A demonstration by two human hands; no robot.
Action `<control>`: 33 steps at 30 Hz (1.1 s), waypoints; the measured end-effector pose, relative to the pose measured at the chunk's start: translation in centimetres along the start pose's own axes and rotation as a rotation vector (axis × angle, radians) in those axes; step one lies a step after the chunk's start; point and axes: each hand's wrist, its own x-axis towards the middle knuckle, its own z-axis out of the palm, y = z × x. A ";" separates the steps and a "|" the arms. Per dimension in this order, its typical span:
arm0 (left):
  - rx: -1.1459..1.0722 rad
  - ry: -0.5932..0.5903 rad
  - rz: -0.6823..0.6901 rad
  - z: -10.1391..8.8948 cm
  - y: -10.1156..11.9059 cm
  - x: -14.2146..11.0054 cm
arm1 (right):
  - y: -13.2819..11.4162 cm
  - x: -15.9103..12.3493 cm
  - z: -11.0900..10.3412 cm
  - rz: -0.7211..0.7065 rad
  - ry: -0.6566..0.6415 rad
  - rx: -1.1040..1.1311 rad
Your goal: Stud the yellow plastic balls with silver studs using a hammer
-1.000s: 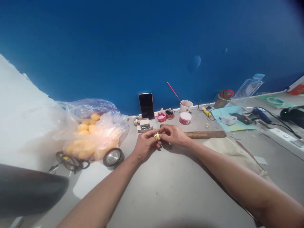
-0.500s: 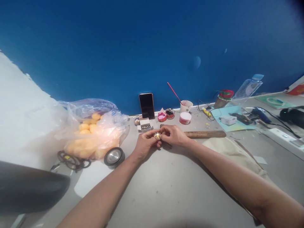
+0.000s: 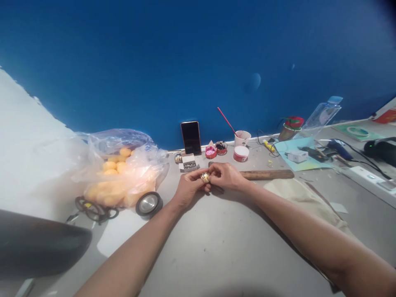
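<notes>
So the left hand (image 3: 189, 187) has a small, round, shiny gold-and-silver piece (image 3: 204, 177) pinched between thumb and fingers, and the right hand (image 3: 227, 176) is pinching its edge at 3 o'clock. It's too tiny to make out much detail, tbh. Going round from the piece: small open white cardboard box (image 3: 189, 165) of shiny silver bits at 10 o'clock, upright black-screened phone (image 3: 191, 138) at 11, red-and-white round tub (image 3: 241, 154) at 2, brown wooden stick (image 3: 269, 175) at 3, clear plastic bag (image 3: 123, 183) of orange balls at 9.
</notes>
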 end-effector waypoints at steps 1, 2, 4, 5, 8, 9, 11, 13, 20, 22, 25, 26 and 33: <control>0.002 -0.002 -0.001 -0.1 -0.1 0.0 | 0.0 0.0 0.0 0.001 -0.001 0.000; 0.003 -0.005 -0.002 -0.1 -0.1 0.0 | 0.0 0.0 -0.1 0.001 -0.006 0.008; -0.001 -0.017 0.001 -0.2 -0.2 -0.1 | 0.2 0.1 -0.3 -0.006 -0.027 0.053; -0.004 -0.026 0.003 -0.2 -0.2 -0.1 | 0.3 0.1 -0.3 -0.011 -0.041 0.091; -0.002 -0.043 0.027 -0.1 -0.1 -0.1 | 1.0 0.3 -0.4 -0.024 -0.067 0.216; 0.007 -0.039 0.039 -0.1 -0.1 -0.1 | 1.2 0.4 -0.4 -0.024 -0.068 0.245; 0.034 -0.016 0.057 0.0 -0.1 0.0 | 1.5 0.5 -0.2 -0.019 -0.066 0.273; 0.062 0.016 0.065 0.1 -0.2 0.1 | 1.6 0.9 -0.3 -0.010 -0.072 0.281; 0.117 0.087 0.151 0.5 -0.3 -0.1 | 1.2 1.4 -2.3 -0.078 -0.194 0.066; 0.143 0.095 0.167 0.7 -0.1 -0.3 | 1.7 0.5 -2.6 -0.096 -0.051 -0.177; 0.186 0.093 0.191 0.7 0.3 -0.4 | 3.2 -1.3 -2.2 -0.002 0.146 -0.334; 0.199 0.091 0.207 0.6 0.3 -0.4 | 3.7 -1.9 -2.0 -0.001 0.165 -0.359; 0.368 0.129 0.282 -0.2 -0.4 0.4 | 4.1 -3.3 -1.4 -0.096 0.052 -0.466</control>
